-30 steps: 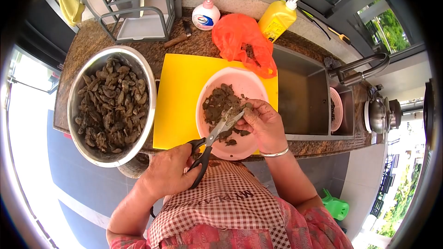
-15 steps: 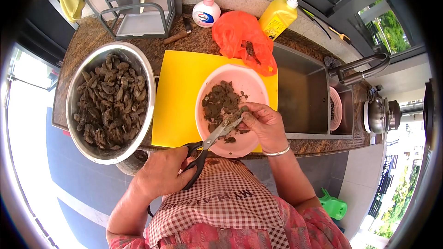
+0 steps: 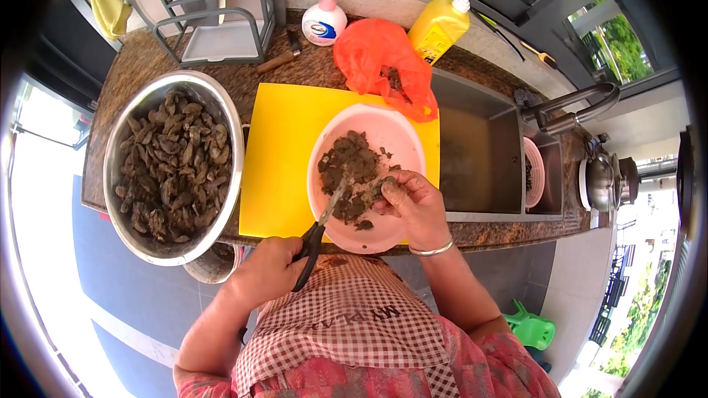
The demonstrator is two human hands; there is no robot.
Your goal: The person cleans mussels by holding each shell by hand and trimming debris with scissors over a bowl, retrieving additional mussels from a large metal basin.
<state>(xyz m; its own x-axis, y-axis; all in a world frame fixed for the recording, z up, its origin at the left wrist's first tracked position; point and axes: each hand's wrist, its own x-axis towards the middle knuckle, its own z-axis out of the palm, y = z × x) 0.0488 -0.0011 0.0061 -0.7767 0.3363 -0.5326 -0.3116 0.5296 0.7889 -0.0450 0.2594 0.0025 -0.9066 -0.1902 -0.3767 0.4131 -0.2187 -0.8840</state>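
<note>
My left hand (image 3: 269, 269) is closed round the black handles of the scissors (image 3: 313, 239). Their blades point up over the near left part of a pink basin (image 3: 402, 129). In the basin lie dark brown clumps (image 3: 348, 158). My right hand (image 3: 414, 206) pinches a small muddy brown piece (image 3: 381, 188) above the basin's right side, a little apart from the blades. Under the basin is a yellow board (image 3: 276, 155). At the left, a large steel bowl (image 3: 110, 177) holds many dark, mud-coated shells (image 3: 177, 162).
Behind the basin are a red plastic bag (image 3: 372, 51), a pink-topped soap bottle (image 3: 324, 22) and a yellow pump bottle (image 3: 439, 28). A grey rack (image 3: 214, 22) and a wooden-handled tool (image 3: 276, 63) stand behind the board. The sink (image 3: 479, 155) is on the right.
The scissors have drawn back left from the piece in my right hand, and their blades now point more upright. My right hand keeps its pinch and has shifted slightly left.
</note>
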